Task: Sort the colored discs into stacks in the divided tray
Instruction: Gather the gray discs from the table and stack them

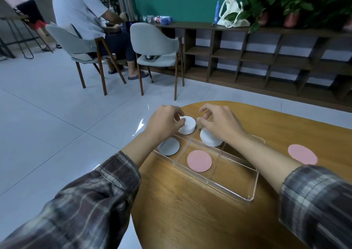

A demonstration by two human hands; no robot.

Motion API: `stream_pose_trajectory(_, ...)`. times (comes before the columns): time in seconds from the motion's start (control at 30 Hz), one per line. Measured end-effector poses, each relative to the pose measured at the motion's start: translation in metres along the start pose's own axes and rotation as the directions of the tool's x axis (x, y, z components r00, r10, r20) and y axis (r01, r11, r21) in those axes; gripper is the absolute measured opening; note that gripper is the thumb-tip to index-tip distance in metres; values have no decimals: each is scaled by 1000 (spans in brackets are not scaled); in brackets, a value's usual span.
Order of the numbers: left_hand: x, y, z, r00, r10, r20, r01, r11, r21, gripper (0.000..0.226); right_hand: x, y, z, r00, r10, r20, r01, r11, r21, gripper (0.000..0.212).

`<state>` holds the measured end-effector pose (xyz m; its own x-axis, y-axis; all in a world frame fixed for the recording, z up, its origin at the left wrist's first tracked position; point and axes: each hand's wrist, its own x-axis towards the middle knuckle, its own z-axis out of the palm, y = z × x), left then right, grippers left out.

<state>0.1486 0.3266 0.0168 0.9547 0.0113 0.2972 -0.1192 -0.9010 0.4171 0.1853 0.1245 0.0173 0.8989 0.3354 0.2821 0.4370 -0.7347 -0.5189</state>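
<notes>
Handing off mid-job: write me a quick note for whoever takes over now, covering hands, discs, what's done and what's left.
Left hand: fingers curled on the left edge of the far white stack.
Right hand: curled fingers by that stack's right edge; contact unclear.
Done, in the clear tray: far white stack, second white stack, grey disc, pink disc, each in its own compartment.
Left: loose pink disc on the table, probably goes onto the pink one.

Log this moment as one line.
left hand: grips far white stack | right hand: at same stack, grip unclear | tray: second white stack, grey disc, pink disc | table: loose pink disc
</notes>
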Motion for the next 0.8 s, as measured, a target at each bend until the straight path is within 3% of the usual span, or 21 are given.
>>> stream_pose_trajectory(0.13,-17,50,-12,987,110,116,-108,994,-21,23,-45,14,-40,1000,1,-27,0,999,43,25)
stream_pose_trajectory(0.4,-64,161,-3,966,236,108,-226,969,-96,21,-149,53,-119,992,53,-118,-49,998,35,27)
stream_pose_trajectory(0.8,-117,253,58,887,385,255,-348,920,-179,24,-267,119,-169,983,130,-126,-126,991,42,30)
